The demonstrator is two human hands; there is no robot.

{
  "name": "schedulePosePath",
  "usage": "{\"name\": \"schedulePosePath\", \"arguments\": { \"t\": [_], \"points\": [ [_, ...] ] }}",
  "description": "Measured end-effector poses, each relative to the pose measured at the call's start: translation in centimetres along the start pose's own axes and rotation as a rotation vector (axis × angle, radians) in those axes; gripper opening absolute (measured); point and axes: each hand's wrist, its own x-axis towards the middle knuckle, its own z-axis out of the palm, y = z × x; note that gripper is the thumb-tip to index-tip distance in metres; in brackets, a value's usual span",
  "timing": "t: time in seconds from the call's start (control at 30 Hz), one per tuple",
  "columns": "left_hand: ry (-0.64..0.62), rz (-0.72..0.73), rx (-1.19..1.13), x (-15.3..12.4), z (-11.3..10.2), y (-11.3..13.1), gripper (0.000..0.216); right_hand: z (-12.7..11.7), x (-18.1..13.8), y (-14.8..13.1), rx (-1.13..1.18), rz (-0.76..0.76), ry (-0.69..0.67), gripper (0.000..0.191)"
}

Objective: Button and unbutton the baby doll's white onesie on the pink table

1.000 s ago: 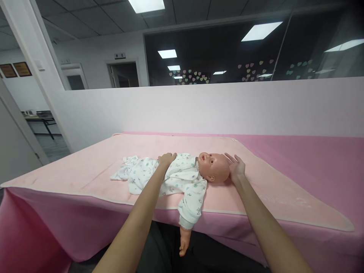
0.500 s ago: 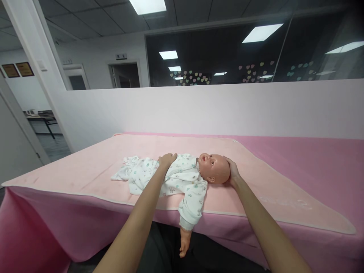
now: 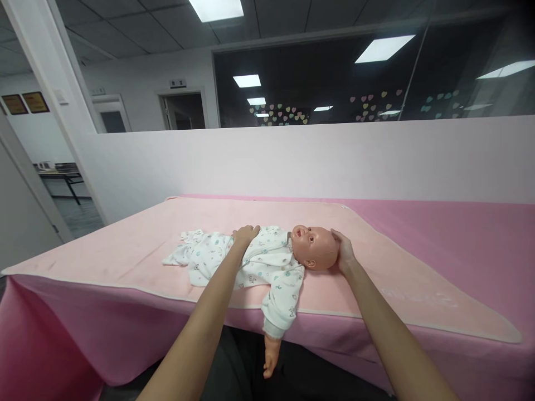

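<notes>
A baby doll (image 3: 315, 248) in a white printed romper (image 3: 259, 262) lies on its back on a pale pink blanket (image 3: 125, 250), head to the right. One doll arm (image 3: 271, 356) hangs over the table's front edge. My left hand (image 3: 246, 234) rests flat on the doll's torso, fingers laid over the cloth. My right hand (image 3: 343, 253) cups the top of the doll's head, fingers curved against it.
The blanket lies on a table covered with a darker pink cloth (image 3: 460, 234). A white partition wall (image 3: 292, 159) runs behind the table, with dark glass above. An open doorway (image 3: 62, 189) is at the left.
My right hand, which was open and slightly off the doll's head a second ago, has closed in and now cups the head. My left hand has stayed on the torso.
</notes>
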Motion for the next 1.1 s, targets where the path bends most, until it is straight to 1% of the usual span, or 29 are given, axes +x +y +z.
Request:
{"name": "schedulePosePath", "arguments": {
  "t": [0.07, 0.13, 0.23, 0.33, 0.43, 0.5, 0.53, 0.57, 0.63, 0.67, 0.7, 0.73, 0.77, 0.87, 0.93, 1.0, 1.07, 1.1],
  "points": [
    [0.008, -0.005, -0.017, 0.0, 0.0, 0.0, 0.045, 1.1, -1.2, -0.1, -0.048, 0.103, -0.124, 0.037],
    [0.02, -0.015, -0.039, 0.0, 0.1, 0.0, 0.044, 1.9, -2.0, -0.2, -0.041, 0.175, -0.195, 0.044],
    [0.059, -0.041, -0.093, -0.1, 0.1, 0.0, 0.04, 2.3, -2.4, -0.4, -0.011, 0.213, -0.219, 0.049],
    [0.126, -0.044, -0.192, -0.4, 0.1, -0.1, 0.039, 2.2, -2.3, -0.4, -0.001, 0.205, -0.218, 0.049],
    [0.188, 0.012, -0.304, -0.9, -0.1, -0.1, 0.041, 2.3, -2.5, -0.4, 0.016, 0.204, -0.242, 0.05],
    [0.208, 0.086, -0.43, -1.2, -0.5, 0.1, 0.043, 2.4, -2.7, -0.5, 0.026, 0.212, -0.268, 0.05],
    [0.194, 0.142, -0.549, -1.4, -0.7, 0.2, 0.045, 2.4, -2.8, -0.5, 0.026, 0.212, -0.275, 0.049],
    [0.152, 0.209, -0.696, -1.5, -0.9, 0.4, 0.046, 2.5, -2.8, -0.5, 0.021, 0.205, -0.272, 0.049],
    [-0.014, 0.355, -0.99, -1.6, -1.2, 0.8, 0.049, 2.5, -2.7, -0.5, 0.003, 0.169, -0.24, 0.046],
    [-0.114, 0.416, -1.076, -1.7, -1.3, 1.0, 0.05, 2.5, -2.6, -0.5, -0.006, 0.145, -0.216, 0.045],
    [-0.197, 0.458, -1.09, -1.8, -1.3, 1.2, 0.05, 2.5, -2.4, -0.5, -0.014, 0.123, -0.192, 0.043],
    [-0.251, 0.491, -1.056, -2.0, -1.3, 1.4, 0.049, 2.5, -2.3, -0.4, -0.021, 0.106, -0.169, 0.041],
    [-0.276, 0.521, -0.99, -2.2, -1.1, 1.6, 0.048, 2.4, -2.2, -0.4, -0.027, 0.097, -0.149, 0.04],
    [-0.264, 0.616, -0.772, -3.3, -0.7, 2.2, 0.046, 2.4, -2.2, -0.2, -0.033, 0.104, -0.125, 0.042],
    [-0.242, 0.654, -0.714, -4.1, -0.6, 2.4, 0.047, 2.6, -2.5, -0.2, -0.026, 0.126, -0.159, 0.045],
    [-0.247, 0.666, -0.686, -4.6, -0.8, 2.4, 0.046, 2.8, -2.8, -0.3, -0.027, 0.135, -0.2, 0.047],
    [-0.286, 0.67, -0.654, -5.0, -1.0, 2.3, 0.046, 2.9, -2.8, -0.4, -0.068, 0.097, -0.215, 0.047],
    [-0.309, 0.668, -0.642, -5.0, -1.1, 2.3, 0.046, 2.8, -2.6, -0.4, -0.107, 0.037, -0.192, 0.045]
  ]
}}
